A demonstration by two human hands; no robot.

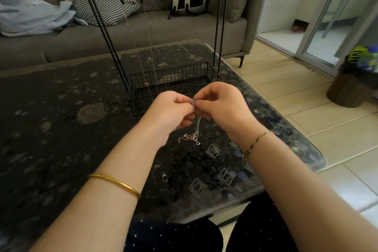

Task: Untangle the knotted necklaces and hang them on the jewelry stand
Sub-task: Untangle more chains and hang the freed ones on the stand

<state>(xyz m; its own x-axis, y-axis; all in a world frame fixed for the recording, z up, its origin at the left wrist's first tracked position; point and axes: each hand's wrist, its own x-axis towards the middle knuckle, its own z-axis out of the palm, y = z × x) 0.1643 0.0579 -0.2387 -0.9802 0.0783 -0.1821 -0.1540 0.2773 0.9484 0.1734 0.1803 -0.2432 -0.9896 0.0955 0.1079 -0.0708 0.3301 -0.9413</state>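
Note:
A thin silver necklace [196,129] with a knot at its top hangs between my two hands above the table. My left hand [171,110] pinches the knot from the left, and my right hand [221,104] pinches it from the right, fingertips nearly meeting. The chain's loose ends and clasp dangle below, close to the tabletop. Behind my hands stands the black wire jewelry stand [98,8], with hooks along its top bar and a wire basket [173,84] at its base. Thin gold chains [150,51] hang from the hooks down toward the basket.
The dark glass table [61,118] with a pebble pattern fills the foreground. A grey sofa [163,32] with a patterned cushion, a blanket and a backpack stands behind. Tiled floor, a sliding door and a small side table with bottles [366,61] lie to the right.

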